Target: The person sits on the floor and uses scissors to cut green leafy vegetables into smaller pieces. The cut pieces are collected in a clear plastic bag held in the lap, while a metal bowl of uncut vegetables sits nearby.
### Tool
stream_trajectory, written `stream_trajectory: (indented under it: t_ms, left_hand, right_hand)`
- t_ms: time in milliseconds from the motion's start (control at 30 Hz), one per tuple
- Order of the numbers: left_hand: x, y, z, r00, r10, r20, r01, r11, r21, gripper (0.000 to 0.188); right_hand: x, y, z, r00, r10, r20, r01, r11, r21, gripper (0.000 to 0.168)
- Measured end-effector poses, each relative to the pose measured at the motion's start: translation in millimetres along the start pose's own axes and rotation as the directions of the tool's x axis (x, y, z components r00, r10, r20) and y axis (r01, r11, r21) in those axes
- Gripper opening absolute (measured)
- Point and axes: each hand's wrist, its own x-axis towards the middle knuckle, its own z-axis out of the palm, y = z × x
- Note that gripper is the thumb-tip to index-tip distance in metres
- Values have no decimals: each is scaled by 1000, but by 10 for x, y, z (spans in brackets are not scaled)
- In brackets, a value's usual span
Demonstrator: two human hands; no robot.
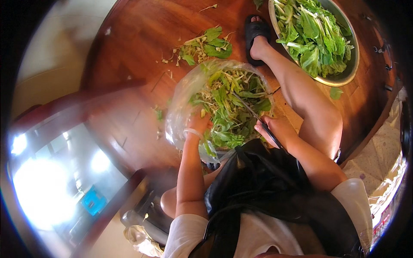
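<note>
A clear plastic bag [176,109] stands wide open between my legs, filled with leafy greens [222,96] and pale roots and trimmings. At its left side, my left hand [198,122] reaches in among the greens, a white bangle [193,131] on its wrist. The leaves and the bag partly cover its fingers, and whether they grip anything is unclear. My right hand [274,127] grasps the black handle of a long, thin-bladed knife [246,105]. Its blade points up and left over the bag's contents.
A metal basin [338,83] heaped with leafy green vegetables [313,35] stands at upper right, beside my slippered foot [256,38]. Loose leaves and roots [206,46] lie on the wooden floor [142,38] beyond the bag. A dark red door frame [61,103] is on the left.
</note>
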Motion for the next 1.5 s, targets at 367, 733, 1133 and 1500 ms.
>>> stream_trajectory:
  t_ms: [367, 733, 1133, 1500]
  left_hand:
    - [114, -1234, 595, 885, -403, -234, 342, 903, -261, 32]
    - [-597, -85, 241, 977, 117, 176, 2, 828, -561, 21]
    - [-407, -508, 115, 982, -181, -62, 93, 736, -670, 27]
    - [426, -1521, 352, 915, -245, -321, 204, 967, -155, 32]
  right_hand:
    - [-24, -98, 16, 995, -35, 96, 50, 987, -153, 32]
    - [-43, 68, 126, 955, -15, 297, 35, 998, -61, 21]
    - [-84, -77, -31, 972, -9, 236, 48, 986, -158, 28]
    - [-77, -142, -20, 979, -53, 196, 91, 978, -189, 27]
